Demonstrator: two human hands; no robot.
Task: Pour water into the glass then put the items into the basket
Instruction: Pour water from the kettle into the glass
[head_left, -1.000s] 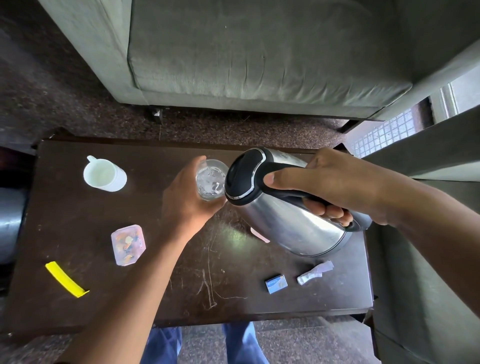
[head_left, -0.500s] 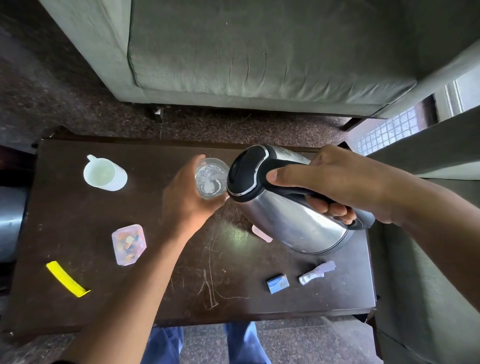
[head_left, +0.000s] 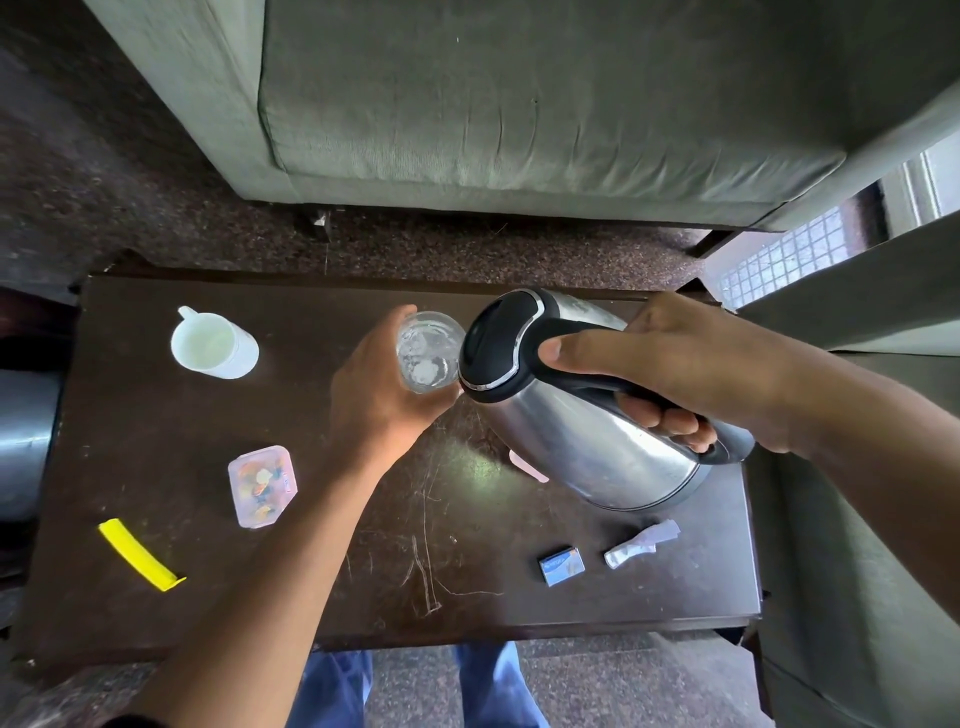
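Note:
A clear glass (head_left: 429, 351) with water in it is held above the dark table (head_left: 156, 441) by my left hand (head_left: 379, 389), which wraps its left side. My right hand (head_left: 691, 364) grips the black handle of a steel kettle (head_left: 587, 441). The kettle is tilted left, its black lid and spout against the glass rim. No basket is in view.
On the table lie a white mug (head_left: 213, 345), a small clear box of coloured bits (head_left: 262, 486), a yellow strip (head_left: 137, 555), a small blue box (head_left: 561, 565), a crumpled paper (head_left: 641, 543) and a pink piece (head_left: 527, 466). A grey sofa (head_left: 519, 104) stands behind.
The kettle and the glass stay together with hardly any shift; the kettle has eased slightly to the right and up.

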